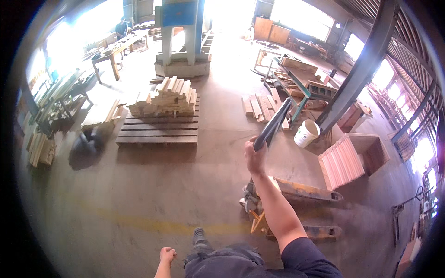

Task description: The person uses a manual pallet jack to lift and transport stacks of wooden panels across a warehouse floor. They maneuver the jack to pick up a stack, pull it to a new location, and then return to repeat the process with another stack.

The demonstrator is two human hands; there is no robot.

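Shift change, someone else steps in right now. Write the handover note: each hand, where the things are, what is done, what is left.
Right hand: raised, grip closed on the black handle of the pallet jack.
Left hand: down by the side in a loose fist, holding nothing.
Pallet jack: beside the person on the concrete floor, forks pointing right, no load on them.
Wooden pallet with stacked timber pieces: ahead and left, apart from the jack.
Done: handle in hand.
Left: forks are not under any pallet yet.
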